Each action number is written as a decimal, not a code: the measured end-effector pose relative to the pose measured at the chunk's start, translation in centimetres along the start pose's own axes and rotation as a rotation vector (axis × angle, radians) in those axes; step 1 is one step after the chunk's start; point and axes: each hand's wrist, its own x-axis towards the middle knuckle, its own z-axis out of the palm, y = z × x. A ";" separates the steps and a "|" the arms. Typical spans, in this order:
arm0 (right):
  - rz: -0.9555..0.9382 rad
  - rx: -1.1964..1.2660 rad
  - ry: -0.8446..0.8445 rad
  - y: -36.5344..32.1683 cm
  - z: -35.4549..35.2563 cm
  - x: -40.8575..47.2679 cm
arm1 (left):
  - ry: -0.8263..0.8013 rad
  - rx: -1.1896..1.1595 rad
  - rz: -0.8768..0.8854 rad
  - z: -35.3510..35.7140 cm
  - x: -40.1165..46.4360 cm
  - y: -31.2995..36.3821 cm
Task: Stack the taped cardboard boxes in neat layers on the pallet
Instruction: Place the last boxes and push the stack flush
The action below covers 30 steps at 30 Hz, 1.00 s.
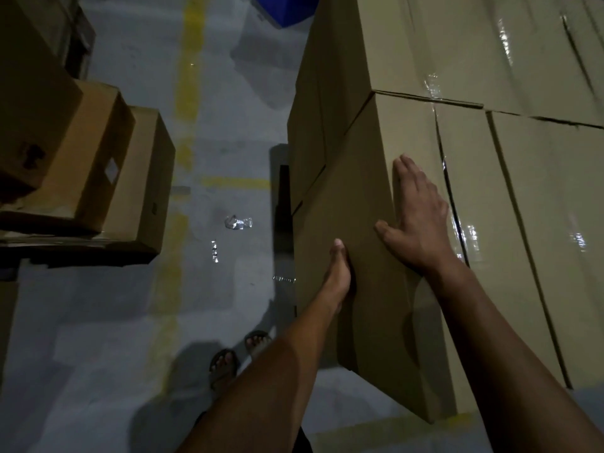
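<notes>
While the plain brown taped cardboard box (369, 256) sits at the outer corner of the stack's top layer, both hands are on it. The right hand (420, 220) lies flat on its top face, fingers straight and together, thumb spread over the edge. The left hand (338, 276) presses against its outward side face, thumb pointing up; whether the other fingers curl under anything I cannot tell, since they are hidden behind the hand.

That box looks skewed. Its near corner juts out past the boxes beneath, so part of its base seems to hang over open grey concrete floor (130, 322). To its right, 2 more tan boxes with shiny clear tape (510, 223) lie alongside, dark gaps showing between them.

Likely troubles, as I judge them:

1. A push from the flat right hand alone may slide over smooth cardboard without shifting the load.
2. If the left hand pushes too high on the side, the box could tip rather than slide.
3. If the overhang grows, the box could drop toward the sandalled feet (238, 358) directly below.
4. Crumpled scraps of clear tape (238, 222) on the floor could cause a slip when stepping back.

The pallet itself is not visible.
</notes>
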 end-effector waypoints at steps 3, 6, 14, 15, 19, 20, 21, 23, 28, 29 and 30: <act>0.001 -0.010 -0.004 -0.2 -0.1 0.0 | 0.030 -0.017 0.014 -0.9 0.0 1.2; -0.001 -0.004 -0.001 -0.4 -0.1 -0.1 | 0.095 -0.056 -0.003 -0.3 0.8 0.8; 0.003 -0.002 -0.025 0.0 -0.6 0.0 | 0.133 -0.037 -0.041 -0.2 2.5 -0.1; 0.003 -0.003 -0.024 0.0 -0.5 -0.1 | 0.138 -0.028 -0.040 0.1 2.3 0.1; 0.004 -0.007 -0.021 0.3 -0.4 -0.2 | 0.046 -0.035 -0.036 0.6 5.9 -3.3; 0.003 -0.009 -0.021 0.3 -0.4 -0.2 | 0.071 -0.037 -0.034 0.4 6.4 -3.5; 0.001 -0.011 -0.021 0.3 -0.4 -0.2 | 0.094 -0.005 -0.043 0.2 5.1 -2.3; -0.003 -0.013 -0.018 0.2 -0.4 -0.2 | 0.215 -0.001 0.002 0.7 1.8 0.4; 0.008 -0.025 -0.011 0.2 -0.3 -0.1 | 0.135 -0.019 -0.036 1.0 4.2 -1.8; 0.005 -0.023 -0.012 0.2 -0.3 -0.1 | 0.130 -0.008 -0.033 0.8 5.0 -2.6; 0.000 -0.021 -0.013 0.3 -0.3 -0.2 | 0.135 0.011 -0.026 0.6 4.8 -2.6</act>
